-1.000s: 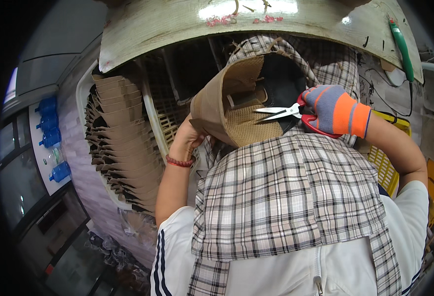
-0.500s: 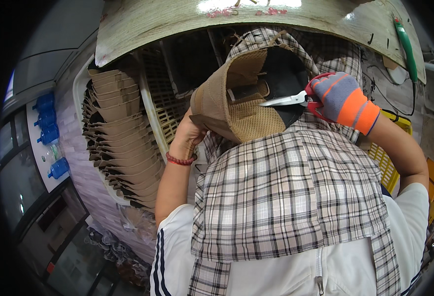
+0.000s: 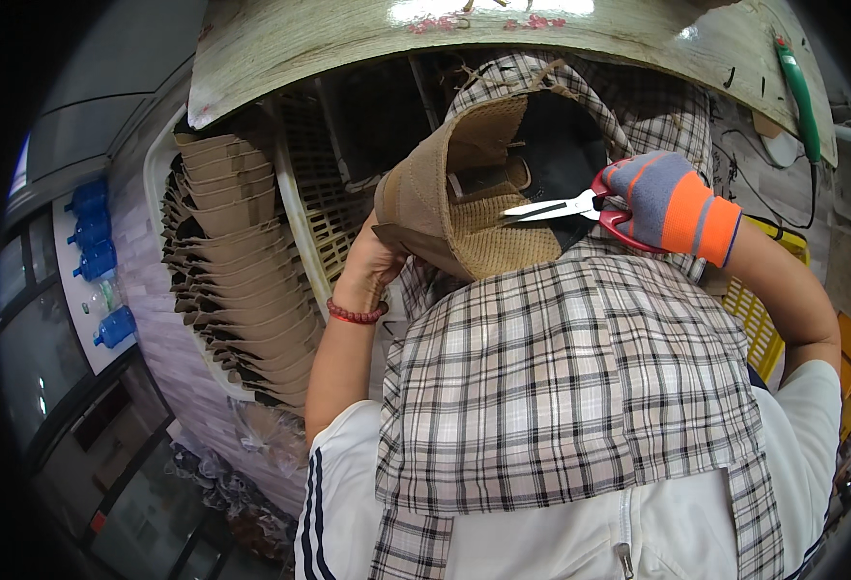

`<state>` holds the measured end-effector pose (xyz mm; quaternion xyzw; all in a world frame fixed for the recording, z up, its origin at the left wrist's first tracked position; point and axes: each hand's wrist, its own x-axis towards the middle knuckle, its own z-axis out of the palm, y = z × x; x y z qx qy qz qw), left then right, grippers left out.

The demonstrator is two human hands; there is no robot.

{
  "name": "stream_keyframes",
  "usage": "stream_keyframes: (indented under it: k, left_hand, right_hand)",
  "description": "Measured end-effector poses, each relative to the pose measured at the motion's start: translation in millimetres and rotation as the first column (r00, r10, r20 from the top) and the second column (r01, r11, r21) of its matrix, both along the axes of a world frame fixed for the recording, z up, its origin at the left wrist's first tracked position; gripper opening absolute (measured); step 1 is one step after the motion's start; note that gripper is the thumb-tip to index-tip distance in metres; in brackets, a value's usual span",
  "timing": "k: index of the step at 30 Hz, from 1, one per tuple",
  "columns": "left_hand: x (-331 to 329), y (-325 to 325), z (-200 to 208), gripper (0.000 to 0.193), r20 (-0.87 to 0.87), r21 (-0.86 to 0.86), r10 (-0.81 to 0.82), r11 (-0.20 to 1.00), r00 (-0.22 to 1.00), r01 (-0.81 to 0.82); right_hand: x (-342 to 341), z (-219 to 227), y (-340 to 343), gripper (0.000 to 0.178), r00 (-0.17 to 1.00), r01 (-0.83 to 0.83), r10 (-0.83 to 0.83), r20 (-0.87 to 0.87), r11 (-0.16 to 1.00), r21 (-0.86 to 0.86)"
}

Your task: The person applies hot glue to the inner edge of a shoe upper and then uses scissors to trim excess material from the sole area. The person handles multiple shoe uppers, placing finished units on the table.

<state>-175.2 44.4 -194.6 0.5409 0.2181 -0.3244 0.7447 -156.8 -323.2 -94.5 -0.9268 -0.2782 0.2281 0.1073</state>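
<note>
A tan and black shoe upper [image 3: 416,198] lies over my lap, its mesh-lined inside facing up. My bare left hand [image 3: 375,253], with a red bead bracelet at the wrist, grips its left side; most of those fingers are hidden behind the material. In a grey and orange glove, my right hand [image 3: 659,201] is closed round the red handles of a pair of scissors [image 3: 562,208]. The blades are slightly parted, and their tips reach over the tan mesh lining inside the upper.
A white crate [image 3: 159,164] of stacked tan pieces [image 3: 242,261] stands at left, beside a cream slatted basket [image 3: 314,203]. Ahead is a worn tabletop [image 3: 348,53] with a green-handled corded tool [image 3: 794,92]. A yellow basket [image 3: 756,324] sits at right.
The scissors' blades have parted and their handles have spread in my right hand. The tips have moved slightly down and left; my left hand and the upper stay nearly still.
</note>
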Motion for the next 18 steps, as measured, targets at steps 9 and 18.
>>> stream_keyframes:
  k: [9, 18]
  left_hand:
    - [0, -5, 8, 0.033, -0.041, -0.023, 0.051, 0.998, 0.998, -0.052]
    - [3, -10, 19, 0.035, -0.056, -0.035, 0.047, 0.998, 0.997, -0.049]
  right_hand:
    - [3, 6, 6, 0.026, 0.991, -0.073, 0.065, 0.114, 0.995, 0.072]
    - [2, 20, 15, 0.028, 0.98, -0.095, 0.104, 0.172, 0.994, -0.061]
